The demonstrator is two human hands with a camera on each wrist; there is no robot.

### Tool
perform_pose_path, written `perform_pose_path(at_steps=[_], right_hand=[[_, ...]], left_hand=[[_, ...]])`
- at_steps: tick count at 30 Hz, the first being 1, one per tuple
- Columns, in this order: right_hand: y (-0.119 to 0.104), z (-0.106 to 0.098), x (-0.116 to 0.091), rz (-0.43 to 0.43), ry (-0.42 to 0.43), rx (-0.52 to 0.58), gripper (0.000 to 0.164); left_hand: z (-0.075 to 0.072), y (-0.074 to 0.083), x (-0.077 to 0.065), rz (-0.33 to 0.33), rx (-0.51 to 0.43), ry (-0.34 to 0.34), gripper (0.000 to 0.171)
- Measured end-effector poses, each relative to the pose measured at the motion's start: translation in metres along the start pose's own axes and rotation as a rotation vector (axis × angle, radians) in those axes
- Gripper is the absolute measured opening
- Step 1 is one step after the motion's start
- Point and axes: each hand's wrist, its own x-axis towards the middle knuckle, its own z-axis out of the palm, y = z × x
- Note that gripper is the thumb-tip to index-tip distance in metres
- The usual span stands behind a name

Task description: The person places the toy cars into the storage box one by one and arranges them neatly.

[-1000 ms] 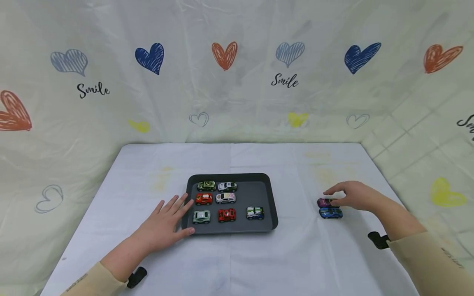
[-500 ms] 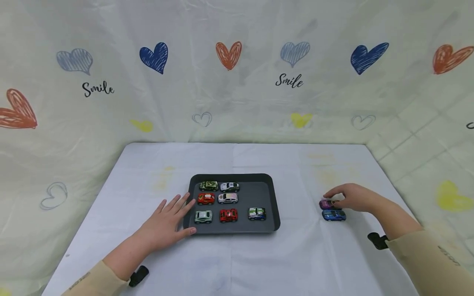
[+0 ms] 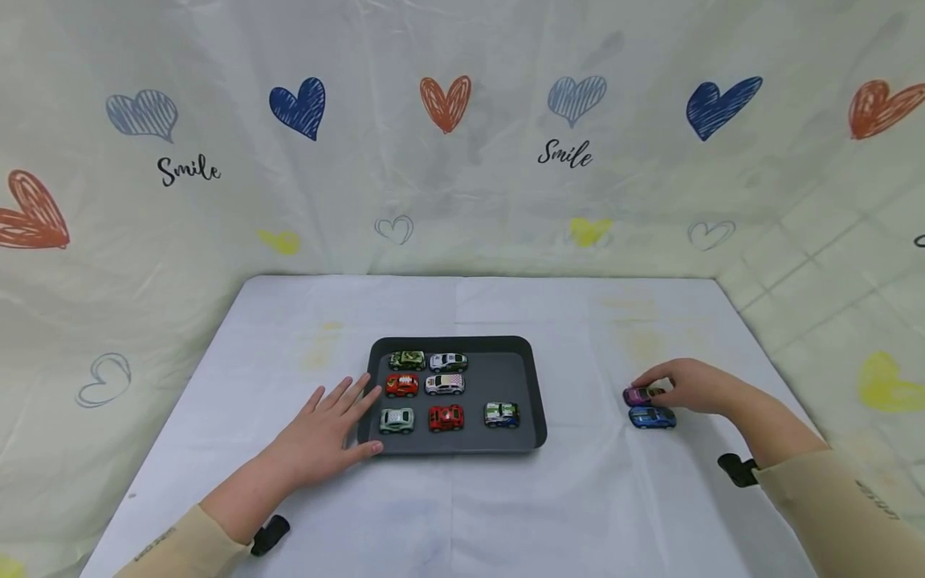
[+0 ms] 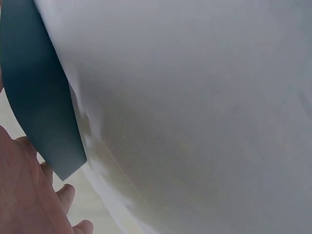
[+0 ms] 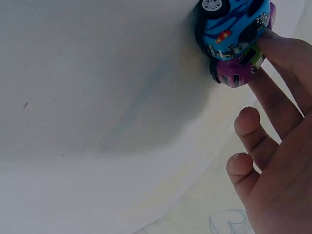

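Note:
On the right of the table my right hand point(image 3: 697, 387) pinches a purple toy car point(image 3: 637, 396) between thumb and fingers. A blue toy car point(image 3: 653, 417) stands right beside it on the near side; the right wrist view shows the blue car point(image 5: 236, 29) in front of the purple car point(image 5: 234, 73). My left hand point(image 3: 318, 441) lies with spread, straight fingers against the left edge of a dark grey tray point(image 3: 506, 369). In the left wrist view only the tray's outer wall point(image 4: 41, 92) and part of the hand point(image 4: 29, 190) show.
Several toy cars stand in rows in the tray, among them a camouflage car point(image 3: 408, 360), a red car point(image 3: 446, 417) and a white-green-blue car point(image 3: 502, 414). A white cloth point(image 3: 564, 498) covers the table. A curtain printed with hearts point(image 3: 491, 185) hangs behind.
The right thumb and fingers have closed on the purple car, which stays at about the same spot. The left hand keeps its place at the tray. The head view has shifted slightly.

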Motion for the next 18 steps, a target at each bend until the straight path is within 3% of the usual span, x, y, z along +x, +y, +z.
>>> perform_pose_path(at_steps=[18], right_hand=[[-0.0087,-0.0047,0.0022,-0.001,0.069,0.036,0.029]], left_hand=[[-0.0027,0.0011,-0.002,0.011,-0.005,0.002,0.085]])
